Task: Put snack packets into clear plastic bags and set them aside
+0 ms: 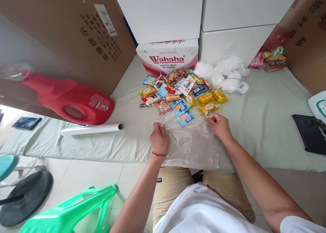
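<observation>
Between my hands a clear plastic bag (191,144) is spread over the front edge of the table. My left hand (159,138), with a red string at the wrist, is closed on the bag's left upper corner. On the opposite side my right hand (219,126) pinches the bag's edge, close to a yellow snack packet (207,108). Just beyond the bag lies a heap of small wrapped snacks (171,90). Two blue packets (185,117) at its near side overlap the bag's top edge. A white printed card (187,85) rests on the heap.
White crumpled plastic bags (226,73) sit right of the snacks, before white boxes (238,43). A Wahaha carton (169,58) stands behind. Leftward are a red jug (73,102) and a white roll (91,129); at far right, a black phone-like object (310,133). A green stool (76,206) is below.
</observation>
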The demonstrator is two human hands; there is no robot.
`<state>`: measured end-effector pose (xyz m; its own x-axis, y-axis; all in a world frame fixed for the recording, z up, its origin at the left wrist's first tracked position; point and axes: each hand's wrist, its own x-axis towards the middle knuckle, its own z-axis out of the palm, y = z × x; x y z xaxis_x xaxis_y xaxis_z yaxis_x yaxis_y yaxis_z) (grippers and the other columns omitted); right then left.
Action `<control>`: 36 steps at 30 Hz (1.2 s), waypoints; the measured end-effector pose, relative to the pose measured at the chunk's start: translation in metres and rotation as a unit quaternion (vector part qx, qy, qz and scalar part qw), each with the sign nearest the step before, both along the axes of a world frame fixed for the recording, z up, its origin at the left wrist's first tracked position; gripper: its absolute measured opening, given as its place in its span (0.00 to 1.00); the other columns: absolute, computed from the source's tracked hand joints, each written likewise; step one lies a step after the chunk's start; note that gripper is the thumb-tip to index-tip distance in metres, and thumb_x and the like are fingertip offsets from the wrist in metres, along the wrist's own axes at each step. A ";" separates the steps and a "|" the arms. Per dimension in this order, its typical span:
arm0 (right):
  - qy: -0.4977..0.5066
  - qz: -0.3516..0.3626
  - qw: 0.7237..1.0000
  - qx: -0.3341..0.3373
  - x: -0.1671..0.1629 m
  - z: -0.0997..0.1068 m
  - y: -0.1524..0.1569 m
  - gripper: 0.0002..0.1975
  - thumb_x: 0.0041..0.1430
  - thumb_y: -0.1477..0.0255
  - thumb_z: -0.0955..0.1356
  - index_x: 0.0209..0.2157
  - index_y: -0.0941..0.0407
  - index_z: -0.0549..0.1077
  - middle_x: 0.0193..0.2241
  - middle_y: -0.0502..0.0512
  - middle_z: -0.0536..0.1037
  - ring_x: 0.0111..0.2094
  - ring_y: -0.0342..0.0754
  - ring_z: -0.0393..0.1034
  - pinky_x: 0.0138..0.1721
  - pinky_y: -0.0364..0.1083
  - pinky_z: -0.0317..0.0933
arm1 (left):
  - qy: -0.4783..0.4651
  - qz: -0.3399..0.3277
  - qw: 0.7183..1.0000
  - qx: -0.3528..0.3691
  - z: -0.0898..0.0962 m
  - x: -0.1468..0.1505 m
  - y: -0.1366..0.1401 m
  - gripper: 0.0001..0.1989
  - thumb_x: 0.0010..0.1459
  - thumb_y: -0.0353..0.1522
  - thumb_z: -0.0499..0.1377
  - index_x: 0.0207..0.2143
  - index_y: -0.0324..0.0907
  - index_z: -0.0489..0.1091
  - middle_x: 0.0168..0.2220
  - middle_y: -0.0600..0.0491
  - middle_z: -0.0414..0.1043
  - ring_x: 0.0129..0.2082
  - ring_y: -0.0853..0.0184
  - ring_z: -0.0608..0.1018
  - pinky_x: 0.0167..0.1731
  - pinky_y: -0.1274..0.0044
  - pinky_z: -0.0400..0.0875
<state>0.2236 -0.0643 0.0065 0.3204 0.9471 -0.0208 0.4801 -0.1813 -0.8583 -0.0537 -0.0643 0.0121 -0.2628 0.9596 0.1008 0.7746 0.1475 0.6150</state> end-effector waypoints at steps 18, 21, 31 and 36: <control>-0.315 0.112 0.923 0.190 -0.034 0.072 -0.027 0.13 0.70 0.68 0.61 0.42 0.55 0.75 0.38 0.59 0.77 0.42 0.52 0.72 0.44 0.48 0.63 | 0.192 -0.014 0.973 -0.125 0.000 -0.002 0.006 0.15 0.74 0.39 0.44 0.53 0.44 0.66 0.38 0.47 0.82 0.35 0.57 0.82 0.28 0.74 0.56; -0.328 0.328 0.884 0.055 -0.073 0.080 -0.036 0.13 0.71 0.70 0.60 0.39 0.53 0.76 0.35 0.55 0.80 0.37 0.49 0.75 0.37 0.44 0.61 | 0.182 -0.014 0.977 -0.113 -0.001 -0.002 0.004 0.16 0.74 0.39 0.45 0.53 0.43 0.65 0.38 0.47 0.82 0.36 0.57 0.82 0.29 0.74 0.58; -0.360 0.333 0.870 -0.049 -0.141 0.050 -0.016 0.15 0.74 0.69 0.58 0.46 0.54 0.75 0.44 0.60 0.79 0.48 0.56 0.71 0.44 0.50 0.63 | 0.054 0.009 0.998 -0.023 -0.009 -0.011 -0.002 0.18 0.74 0.35 0.41 0.58 0.39 0.61 0.44 0.42 0.80 0.39 0.58 0.82 0.34 0.73 0.65; -0.347 0.274 0.897 -0.005 -0.149 0.025 -0.010 0.18 0.73 0.63 0.60 0.55 0.54 0.74 0.55 0.63 0.74 0.56 0.61 0.62 0.55 0.58 0.60 | 0.038 0.024 0.999 -0.001 -0.011 -0.017 -0.016 0.17 0.71 0.35 0.47 0.59 0.39 0.60 0.44 0.43 0.78 0.41 0.57 0.82 0.34 0.72 0.69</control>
<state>0.0744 -0.0747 0.0311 -0.2535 0.9673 -0.0050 0.9176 0.2388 -0.3178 -0.0703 -0.0800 0.0012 -0.2998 0.9463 0.1208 0.8113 0.1863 0.5542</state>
